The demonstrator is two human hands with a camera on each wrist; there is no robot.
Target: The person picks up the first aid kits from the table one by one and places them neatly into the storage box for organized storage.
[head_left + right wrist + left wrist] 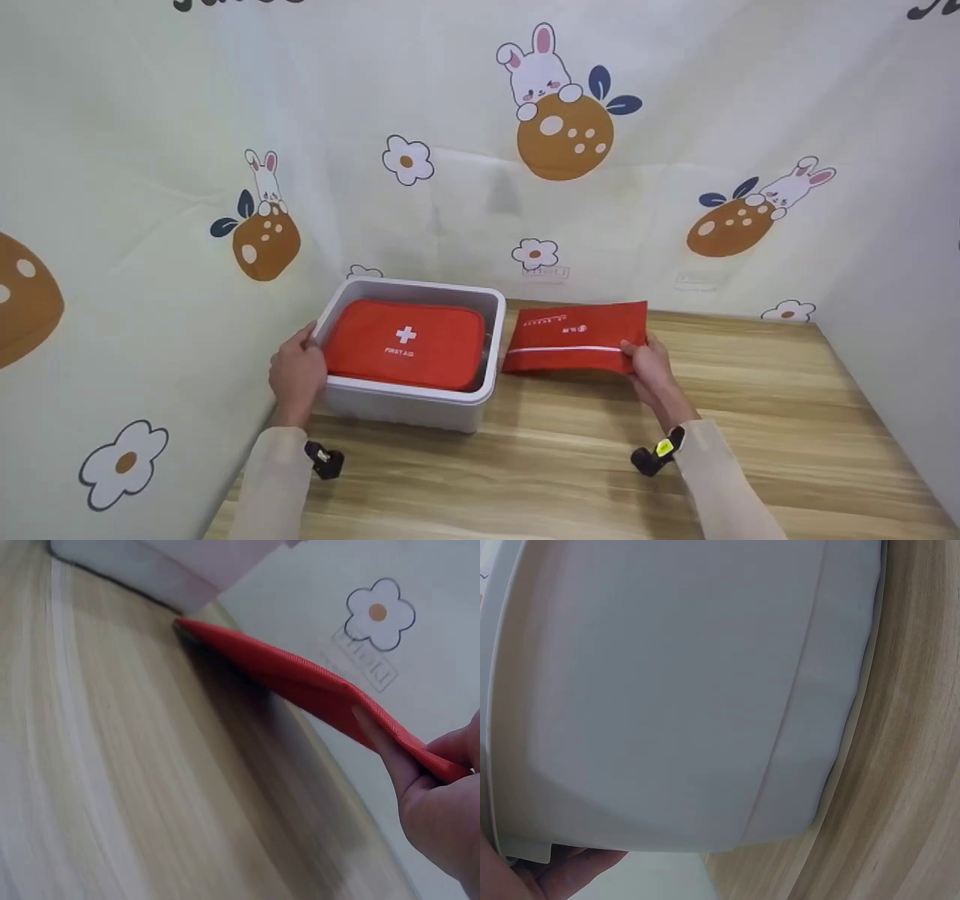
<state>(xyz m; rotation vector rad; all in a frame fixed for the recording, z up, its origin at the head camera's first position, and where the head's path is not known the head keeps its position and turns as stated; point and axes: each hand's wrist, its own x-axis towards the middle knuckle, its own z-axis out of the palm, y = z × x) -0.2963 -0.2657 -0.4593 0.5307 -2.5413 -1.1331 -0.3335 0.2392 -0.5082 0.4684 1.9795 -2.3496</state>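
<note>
A red first aid pouch [435, 356] with a white cross lies inside a light grey plastic bin [405, 409] on the table. My left hand [298, 369] grips the bin's left side at the rim; in the left wrist view its fingers [581, 871] curl under the rim's edge beside the bin wall [667, 690]. To the right of the bin, my right hand [654, 369] pinches the right edge of a flat red pouch [562, 337] with a white stripe. The right wrist view shows this flat pouch [300, 679] tilted, its near end raised above the table.
The wood-grain table [555, 465] ends at a pale curtain [450, 202] printed with rabbits, oranges and flowers, which stands behind and on both sides. Something shiny shows beside the first aid pouch at the bin's right inner wall, too small to tell.
</note>
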